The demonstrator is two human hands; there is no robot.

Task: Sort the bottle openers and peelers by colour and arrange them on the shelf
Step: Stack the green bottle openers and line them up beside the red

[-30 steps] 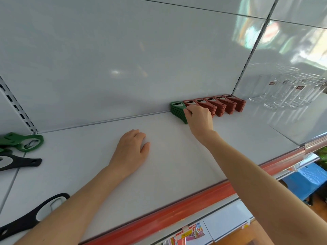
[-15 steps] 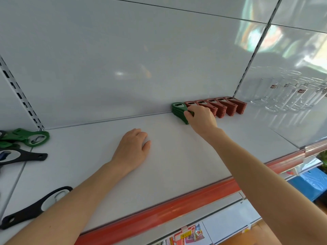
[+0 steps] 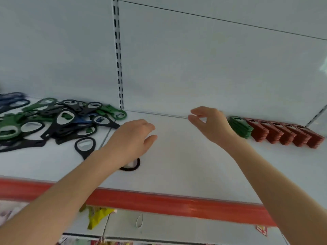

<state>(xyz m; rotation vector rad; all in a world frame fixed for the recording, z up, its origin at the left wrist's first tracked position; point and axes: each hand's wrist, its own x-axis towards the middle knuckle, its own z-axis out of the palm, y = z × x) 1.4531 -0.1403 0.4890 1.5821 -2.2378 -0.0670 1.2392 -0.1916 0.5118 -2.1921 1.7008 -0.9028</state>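
On the white shelf (image 3: 177, 165), a stack of green openers (image 3: 240, 126) stands against the back wall, with several stacks of red openers (image 3: 284, 133) in a row to its right. My right hand (image 3: 210, 124) hovers just left of the green stack, fingers loosely curled, holding nothing. My left hand (image 3: 131, 140) hangs over the shelf's middle, fingers relaxed and empty. A black opener (image 3: 131, 165) lies partly hidden under my left wrist. At the left is a mixed pile of green, black and blue openers (image 3: 58, 121).
A slotted upright (image 3: 118, 55) runs up the back wall above the seam between two shelf boards. A red price strip (image 3: 168, 202) edges the shelf front. Packaged goods hang below it, among them a yellow packet (image 3: 97, 216).
The view has swung left, so the mixed pile now shows. My right hand has let go of the green stack and lifted left. My left hand has risen off the shelf.
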